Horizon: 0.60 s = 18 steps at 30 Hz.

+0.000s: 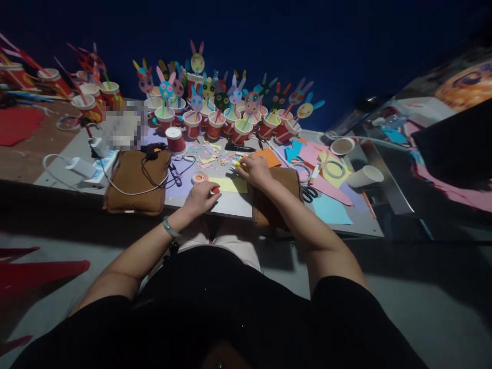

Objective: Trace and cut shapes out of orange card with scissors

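My left hand (200, 199) is closed near the table's front edge, with a small red-orange round piece (216, 190) at its fingertips. Further right, my right hand (254, 171) is curled over the table, and a small yellow-and-white object (236, 164) shows at its fingers; its kind is too small to make out. A yellow paper sheet (232, 185) lies between the two hands. Just beyond my left hand sits a roll of tape (199, 178). Colourful paper scraps (215, 158) are scattered past both hands.
Red paper cups with rabbit-faced figures (242, 130) crowd the back. A brown cushion (136, 182) with cables lies left, another brown pad (279, 197) under my right forearm. Scissors (308, 193), coloured paper (332, 209) and a tipped cup (365, 176) lie right. A power strip (100, 171) stands left.
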Tool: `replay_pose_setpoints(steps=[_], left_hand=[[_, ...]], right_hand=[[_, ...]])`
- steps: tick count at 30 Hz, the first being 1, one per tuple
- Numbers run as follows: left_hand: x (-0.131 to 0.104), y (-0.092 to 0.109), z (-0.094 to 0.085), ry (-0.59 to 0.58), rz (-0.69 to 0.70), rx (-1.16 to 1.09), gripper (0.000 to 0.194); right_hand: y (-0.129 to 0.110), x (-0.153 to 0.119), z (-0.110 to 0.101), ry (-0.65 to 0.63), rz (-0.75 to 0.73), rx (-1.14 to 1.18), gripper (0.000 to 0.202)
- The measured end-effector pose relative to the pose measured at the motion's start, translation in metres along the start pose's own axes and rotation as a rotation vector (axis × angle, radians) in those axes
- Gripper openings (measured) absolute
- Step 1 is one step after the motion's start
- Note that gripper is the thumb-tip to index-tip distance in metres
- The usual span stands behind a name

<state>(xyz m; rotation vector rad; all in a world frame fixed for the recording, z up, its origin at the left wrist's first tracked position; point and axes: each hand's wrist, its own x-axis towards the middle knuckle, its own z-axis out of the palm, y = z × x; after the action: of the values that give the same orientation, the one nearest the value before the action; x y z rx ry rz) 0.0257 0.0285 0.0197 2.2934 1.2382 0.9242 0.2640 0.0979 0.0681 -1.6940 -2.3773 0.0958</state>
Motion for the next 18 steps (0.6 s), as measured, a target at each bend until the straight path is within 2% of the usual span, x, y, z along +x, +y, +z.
replay_pose_setpoints(steps=[3,6,10,14,16,18], left_hand=[[0.001,0.001,0.016,-0.012,0.032,0.056,0.022],[0.002,0.000,0.026,0.020,-0.016,0.090,0.022],[-0.001,-0.003,0.031,0.046,-0.034,0.088,0.017],[-0.004,-0.003,0.032,0.032,-0.014,0.091,0.015],[-0.004,-0.002,0.031,0.020,-0.011,0.090,0.013],[-0.004,-0.001,0.031,0.014,0.003,0.090,0.012]], right_hand=[[-0.009,0.021,0.003,-0.036,-0.093,-0.111,0.033],[-0.011,0.047,0.008,-0.065,-0.095,-0.182,0.035],[-0.008,0.071,0.014,-0.139,-0.047,-0.210,0.036],[0.001,0.081,0.010,-0.150,-0.026,-0.121,0.035],[0.016,0.083,0.002,-0.112,0.057,-0.034,0.039],[0.040,0.083,-0.008,-0.009,0.262,-0.010,0.042]])
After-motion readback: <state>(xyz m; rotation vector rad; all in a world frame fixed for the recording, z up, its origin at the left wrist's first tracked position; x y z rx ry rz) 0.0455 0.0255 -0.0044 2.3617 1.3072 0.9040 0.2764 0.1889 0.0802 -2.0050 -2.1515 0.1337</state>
